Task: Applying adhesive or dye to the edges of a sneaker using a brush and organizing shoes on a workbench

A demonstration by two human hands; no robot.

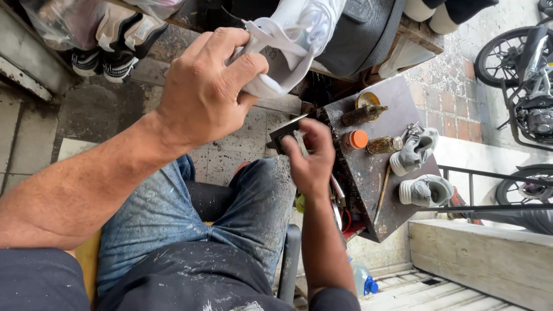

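Clear plastic bag (pixel 60 20), top left

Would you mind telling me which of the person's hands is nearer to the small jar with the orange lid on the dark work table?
The right hand: it is just beside the small orange-lidded jar. The left hand is farther off, gripping the white shoe.

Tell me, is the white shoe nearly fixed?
Hard to say. The left hand holds the white shoe up, and the right hand grips a small dark tool. No finished repair shows. Two grey shoes wait on the stained workbench.
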